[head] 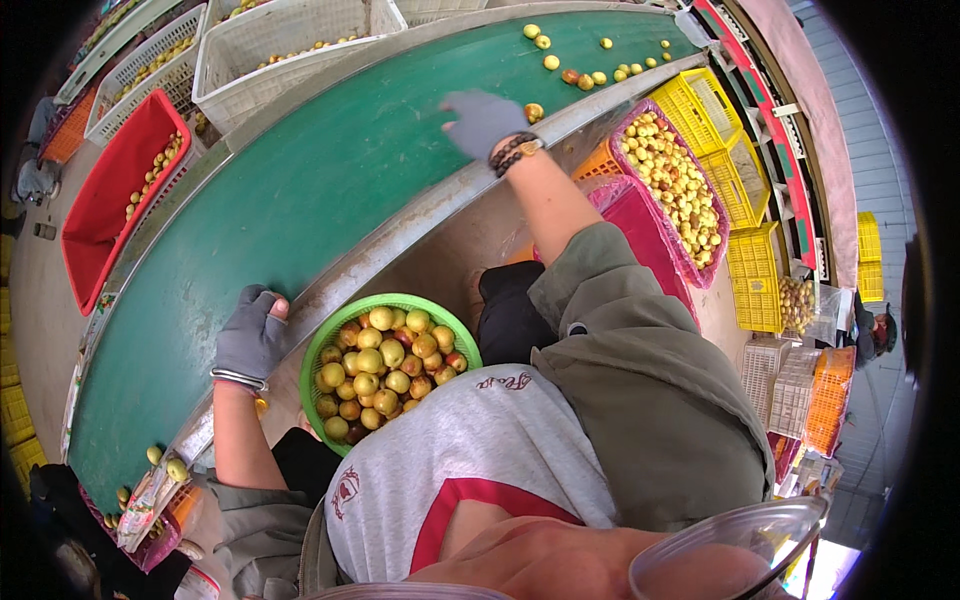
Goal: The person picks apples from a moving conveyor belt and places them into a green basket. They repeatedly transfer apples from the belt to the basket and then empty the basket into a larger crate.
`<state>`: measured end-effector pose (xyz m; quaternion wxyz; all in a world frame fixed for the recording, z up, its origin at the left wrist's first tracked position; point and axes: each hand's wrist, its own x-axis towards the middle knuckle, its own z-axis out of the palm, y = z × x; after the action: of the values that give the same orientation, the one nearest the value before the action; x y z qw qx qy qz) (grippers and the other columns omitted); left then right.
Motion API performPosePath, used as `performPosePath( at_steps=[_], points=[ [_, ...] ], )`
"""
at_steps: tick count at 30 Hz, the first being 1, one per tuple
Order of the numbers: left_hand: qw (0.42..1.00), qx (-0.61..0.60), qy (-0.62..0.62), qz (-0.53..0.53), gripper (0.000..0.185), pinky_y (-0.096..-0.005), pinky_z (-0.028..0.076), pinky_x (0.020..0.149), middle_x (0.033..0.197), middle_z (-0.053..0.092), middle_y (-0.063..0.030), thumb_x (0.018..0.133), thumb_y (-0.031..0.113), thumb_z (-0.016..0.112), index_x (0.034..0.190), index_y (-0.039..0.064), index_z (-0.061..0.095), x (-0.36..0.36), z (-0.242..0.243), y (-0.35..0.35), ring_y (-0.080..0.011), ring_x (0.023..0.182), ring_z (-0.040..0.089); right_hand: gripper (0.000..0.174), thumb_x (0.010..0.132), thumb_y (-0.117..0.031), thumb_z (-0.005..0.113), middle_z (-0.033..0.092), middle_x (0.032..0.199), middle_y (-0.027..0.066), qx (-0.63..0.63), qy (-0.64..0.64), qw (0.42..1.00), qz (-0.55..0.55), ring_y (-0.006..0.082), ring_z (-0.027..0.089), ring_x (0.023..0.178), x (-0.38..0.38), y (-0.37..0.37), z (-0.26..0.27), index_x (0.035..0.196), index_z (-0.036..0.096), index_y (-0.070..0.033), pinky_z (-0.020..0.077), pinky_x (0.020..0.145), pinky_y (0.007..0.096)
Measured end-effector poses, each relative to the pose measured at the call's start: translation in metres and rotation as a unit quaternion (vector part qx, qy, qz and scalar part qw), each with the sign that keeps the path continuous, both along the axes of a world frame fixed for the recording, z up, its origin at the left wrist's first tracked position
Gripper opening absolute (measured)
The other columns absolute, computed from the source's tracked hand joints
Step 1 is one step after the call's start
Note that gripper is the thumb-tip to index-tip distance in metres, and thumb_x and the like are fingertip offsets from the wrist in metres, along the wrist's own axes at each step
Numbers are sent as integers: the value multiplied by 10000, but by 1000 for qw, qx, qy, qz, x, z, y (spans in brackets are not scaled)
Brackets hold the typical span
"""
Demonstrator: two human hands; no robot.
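Observation:
A green conveyor belt [300, 172] curves across in front of me, bordered by a metal rail. My left hand [253, 330], in a grey fingerless glove, rests at the near rail with its fingers curled; whether it holds anything is hidden. My right hand [484, 124], gloved and with beaded bracelets, reaches over the belt with its fingers partly spread and nothing visible in them. One reddish jujube [533, 112] lies just right of it, and several more jujubes [585, 81] lie farther up the belt. A green plastic basket [310, 367] full of jujubes sits against my body, below the rail.
A crate lined with pink plastic [726, 217] and filled with jujubes stands at right, beside yellow crates [754, 277]. White crates [300, 79] and a red-lined crate [94, 247] stand beyond the belt. A few jujubes [177, 470] lie at the belt's lower left end.

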<state>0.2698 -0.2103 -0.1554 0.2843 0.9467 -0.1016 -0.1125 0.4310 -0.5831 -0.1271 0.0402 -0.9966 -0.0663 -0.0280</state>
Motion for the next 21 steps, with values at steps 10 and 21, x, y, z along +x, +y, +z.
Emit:
performPosePath(
  at_steps=[10, 21],
  points=[
    [957, -122, -80, -250, 259, -395, 534, 651, 944, 636, -110, 703, 72, 632, 961, 91, 637, -38, 20, -71, -327, 778, 641, 290, 869, -216, 483, 665, 1021, 205, -57, 143, 987, 44, 364, 649, 941, 29, -14, -21, 951, 700, -43, 511, 815, 446],
    [947, -101, -73, -297, 343, -459, 459, 896, 1186, 549, -196, 742, 82, 617, 1084, 87, 600, -46, -28, -80, -386, 1027, 558, 279, 905, -191, 483, 649, 1128, 184, -26, 41, 972, -230, 335, 627, 1053, 93, -124, -18, 1062, 684, -78, 510, 859, 433]
  ],
)
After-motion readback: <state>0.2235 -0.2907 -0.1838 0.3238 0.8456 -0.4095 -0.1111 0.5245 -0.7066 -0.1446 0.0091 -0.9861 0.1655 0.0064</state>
